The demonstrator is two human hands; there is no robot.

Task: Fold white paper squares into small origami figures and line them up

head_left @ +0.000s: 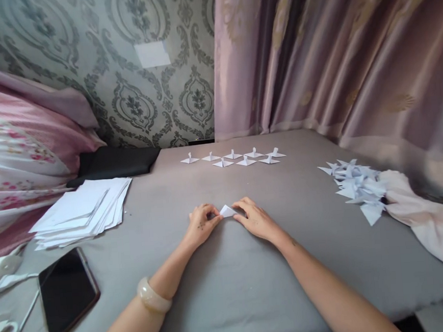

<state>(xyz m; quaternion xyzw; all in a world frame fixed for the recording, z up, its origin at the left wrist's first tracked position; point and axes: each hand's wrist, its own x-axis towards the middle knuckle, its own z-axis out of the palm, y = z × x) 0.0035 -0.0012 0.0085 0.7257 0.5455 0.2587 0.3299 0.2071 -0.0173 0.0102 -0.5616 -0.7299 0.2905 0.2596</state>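
Observation:
A small folded piece of white paper [227, 211], pointed at the top like a triangle, is between my two hands over the middle of the grey cloth-covered surface [224, 299]. My left hand [204, 222] pinches its left corner between thumb and fingers. On the other side, my right hand [253, 217] has thumb and fingers closed on the right corner. A pale bangle [154, 295] circles my left wrist. Beyond the hands, several folded paper pieces [245, 161] with flat wings and an upright part stand in two rows.
To the left lie a stack of white paper sheets [110, 215], a black flat case [119, 161], a phone [67, 291] and white cables [26, 317]. At the right, a pile of folded white paper pieces [355, 183] rests against a pale cloth [421, 217]. Curtains [293, 53] hang behind.

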